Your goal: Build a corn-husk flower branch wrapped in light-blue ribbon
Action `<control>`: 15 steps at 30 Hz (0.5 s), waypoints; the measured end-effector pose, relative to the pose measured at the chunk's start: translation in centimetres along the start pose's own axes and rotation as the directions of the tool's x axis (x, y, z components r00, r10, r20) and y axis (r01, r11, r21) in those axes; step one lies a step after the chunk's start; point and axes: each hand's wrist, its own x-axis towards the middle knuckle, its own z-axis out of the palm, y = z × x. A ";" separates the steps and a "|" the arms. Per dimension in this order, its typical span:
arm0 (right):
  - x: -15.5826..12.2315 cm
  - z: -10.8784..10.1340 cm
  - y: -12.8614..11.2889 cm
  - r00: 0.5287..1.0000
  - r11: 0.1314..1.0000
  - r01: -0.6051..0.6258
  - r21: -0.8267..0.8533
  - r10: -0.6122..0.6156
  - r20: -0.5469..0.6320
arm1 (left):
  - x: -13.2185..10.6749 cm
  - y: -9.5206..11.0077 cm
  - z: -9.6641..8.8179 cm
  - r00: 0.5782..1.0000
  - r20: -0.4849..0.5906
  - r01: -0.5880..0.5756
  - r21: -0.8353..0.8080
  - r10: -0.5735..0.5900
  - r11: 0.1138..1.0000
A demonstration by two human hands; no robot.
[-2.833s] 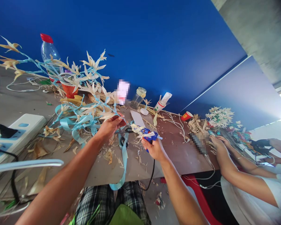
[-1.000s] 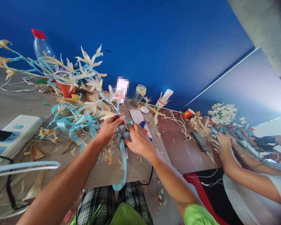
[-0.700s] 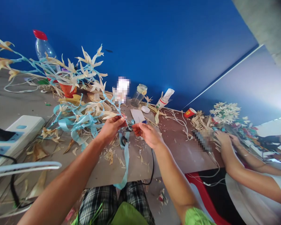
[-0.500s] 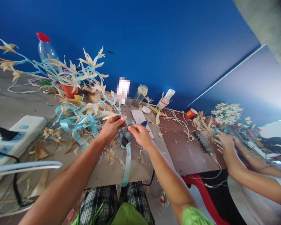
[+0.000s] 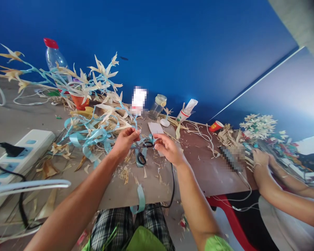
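Observation:
My left hand (image 5: pixel 124 141) is closed, pinching the stem of a branch (image 5: pixel 94 104) wrapped in light blue ribbon and set with pale dried-husk flowers. My right hand (image 5: pixel 167 149) is closed, pinching the light blue ribbon (image 5: pixel 146 143), which runs taut between my two hands. A loose tail of ribbon (image 5: pixel 140 198) hangs over the table's front edge. Black-handled scissors (image 5: pixel 141 158) lie on the table just below my hands. A black cord (image 5: pixel 172 181) runs from under my right hand over the edge.
A white power strip (image 5: pixel 23 153) lies at left. At the back stand a red-capped bottle (image 5: pixel 53 57), an orange cup (image 5: pixel 80 101), a glass jar (image 5: pixel 157 106) and a paper cup (image 5: pixel 184 113). A co-worker's hands (image 5: pixel 261 158) work by a white bouquet (image 5: pixel 259 126). Husk scraps litter the table (image 5: pixel 214 174).
My right hand has let go of the blue glue gun, come to my left hand and taken the ribbon, then drawn it right. The hanging ribbon tail is now shorter.

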 end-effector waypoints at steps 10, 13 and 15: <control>2.0 3.1 1.0 0.980 0.970 -0.053 0.237 0.097 -0.175 | -0.2 -1.0 -0.2 0.997 0.073 -0.063 0.394 0.037 0.917; 2.3 3.3 2.0 0.990 0.952 -0.066 0.299 0.099 -0.099 | -0.5 -1.2 0.0 0.974 0.226 -0.136 0.575 0.003 0.807; 2.3 3.2 2.4 0.994 0.932 -0.103 0.347 0.113 -0.008 | -0.7 -1.3 0.1 0.950 0.309 -0.187 0.649 -0.032 0.737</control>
